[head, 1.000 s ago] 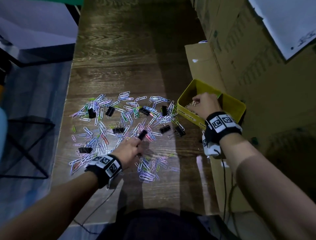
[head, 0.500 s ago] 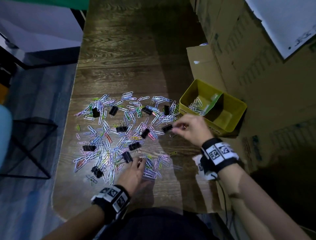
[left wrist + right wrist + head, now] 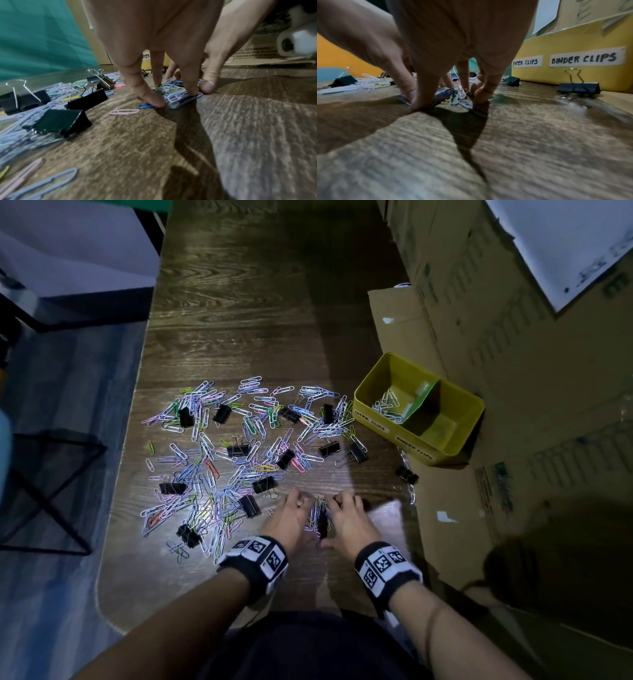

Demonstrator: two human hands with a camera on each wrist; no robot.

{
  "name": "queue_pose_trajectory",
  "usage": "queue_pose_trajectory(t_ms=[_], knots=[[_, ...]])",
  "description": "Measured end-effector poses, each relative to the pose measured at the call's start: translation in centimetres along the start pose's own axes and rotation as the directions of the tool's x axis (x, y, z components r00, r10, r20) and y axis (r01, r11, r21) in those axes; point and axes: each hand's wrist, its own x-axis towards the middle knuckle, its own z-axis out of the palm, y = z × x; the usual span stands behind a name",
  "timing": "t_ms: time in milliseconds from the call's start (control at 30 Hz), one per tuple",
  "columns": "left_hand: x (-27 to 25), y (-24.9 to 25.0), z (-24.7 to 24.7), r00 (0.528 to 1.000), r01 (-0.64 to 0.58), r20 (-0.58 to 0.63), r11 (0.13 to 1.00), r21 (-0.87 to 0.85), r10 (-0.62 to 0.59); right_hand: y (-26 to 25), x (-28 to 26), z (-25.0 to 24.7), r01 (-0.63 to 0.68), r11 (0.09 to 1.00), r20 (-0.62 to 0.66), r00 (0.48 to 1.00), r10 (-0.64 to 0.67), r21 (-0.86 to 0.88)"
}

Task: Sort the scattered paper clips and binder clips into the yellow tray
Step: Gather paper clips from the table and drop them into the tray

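Coloured paper clips (image 3: 239, 446) and black binder clips (image 3: 330, 448) lie scattered over the wooden table (image 3: 239, 302). The yellow tray (image 3: 376, 419) stands at the right, labelled "PAPER CLIPS" and "BINDER CLIPS" (image 3: 583, 58). Some paper clips (image 3: 387, 407) lie in its left compartment. My left hand (image 3: 303, 503) and right hand (image 3: 337, 503) meet near the table's front edge. Their bent fingers close round a small heap of paper clips (image 3: 320, 517). In the left wrist view the left hand (image 3: 181, 96) has its fingertips on the heap (image 3: 178, 93). The right hand (image 3: 447, 100) pinches the same heap (image 3: 457, 97).
One binder clip (image 3: 407, 474) (image 3: 578, 87) sits alone in front of the tray. Cardboard boxes (image 3: 513, 371) wall off the right side, with flat cardboard (image 3: 394, 313) by the tray. The table's left edge drops to the floor and a black metal frame (image 3: 51, 474).
My right hand left the tray and came back to the table's front. The left hand slid nearer too. Both now hold one heap of paper clips between them.
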Motion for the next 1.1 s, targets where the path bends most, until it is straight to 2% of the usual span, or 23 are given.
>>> queue_pose_trajectory(t_ms=[200,300,400,567,733,867,967,1100], knots=[[0.2,-0.6,-0.5,1.0,-0.019,0.001,0.998,-0.059,0.019,-0.7,0.2,-0.3,0.065,0.992,0.024,0.997,-0.068,0.11],[0.2,-0.7,-1.2,1.0,0.02,-0.02,0.983,-0.185,-0.024,-0.7,0.0,-0.5,0.042,0.991,0.026,0.999,-0.046,0.129],[0.5,-0.9,-1.6,0.998,0.051,-0.012,0.97,-0.236,-0.056,-0.9,0.1,-0.8,0.055,0.991,0.021,0.998,-0.058,0.118],[1.2,-1.1,-2.2,0.997,0.072,-0.009,0.943,-0.326,-0.079,-0.4,0.4,-1.1,0.025,0.982,-0.011,1.0,-0.024,0.186],[2.0,-3.1,-2.7,0.979,0.202,0.088,0.869,-0.452,-0.182,0.4,0.8,-1.4,-0.053,0.937,-0.03,0.997,0.067,0.344],[2.3,-3.7,-3.7,0.969,0.247,0.159,0.764,-0.596,-0.189,0.8,0.8,-1.9,-0.079,0.889,-0.031,0.994,0.104,0.451],[2.4,-3.6,-4.7,0.953,0.301,0.212,0.603,-0.739,-0.216,1.3,0.9,-2.7,-0.085,0.855,-0.028,0.993,0.116,0.512],[2.6,-3.3,-7.2,0.956,0.294,0.258,0.486,-0.823,-0.142,2.0,0.8,-4.1,-0.086,0.778,-0.043,0.989,0.143,0.622]])
